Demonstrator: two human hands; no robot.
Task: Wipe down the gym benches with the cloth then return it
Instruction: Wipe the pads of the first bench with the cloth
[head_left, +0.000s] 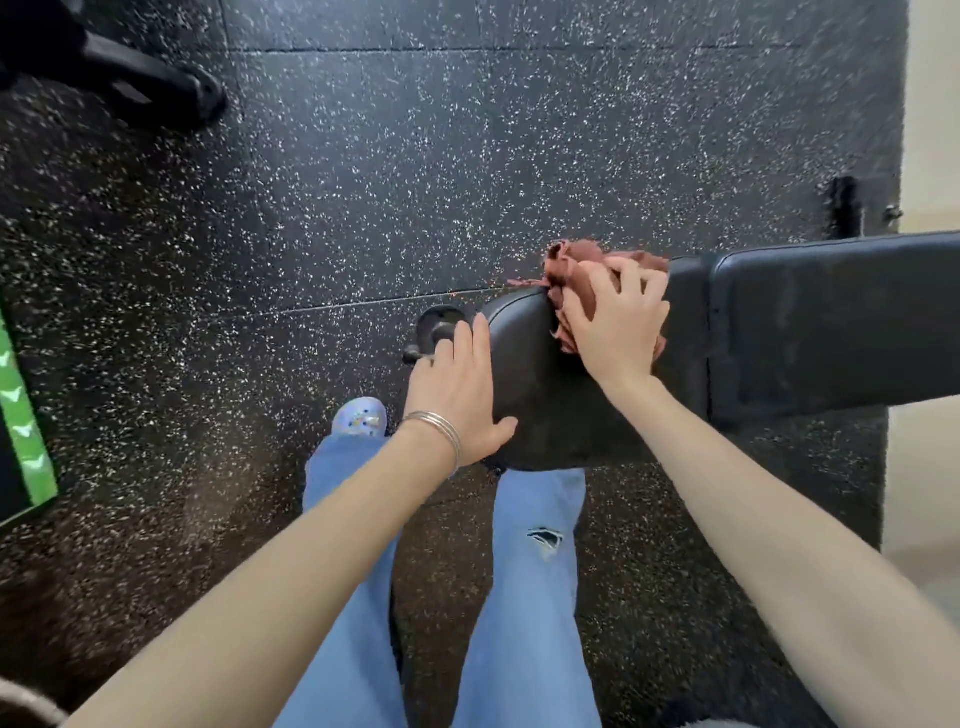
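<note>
A bench (810, 322) is seen from above, with its small seat pad (535, 384) at the near end and its long pad running off to the right. The cloth (574, 273), a crumpled dark red one, is pressed onto the far side of the seat pad, close to the gap between the two pads. It is held down by the right hand (618, 325), whose fingers are spread and bent over it, so the cloth is gripped and pushed flat against the pad. The left hand (457, 392) is laid flat and open on the near end of the seat pad, with nothing held in it; it looks like the bench is being steadied. Thin bangles (436, 428) are worn on that wrist. Blue jeans (530, 597) and one shoe (361, 418) are seen below, on a black speckled floor (363, 182). The wiping is judged to be under way on this bench. How much of the seat pad is already clean cannot be told. The long pad probably has yet to be wiped. No other bench can be seen for sure, so any others cannot be judged. The cloth has not been put back, and the place for it is not shown.
</note>
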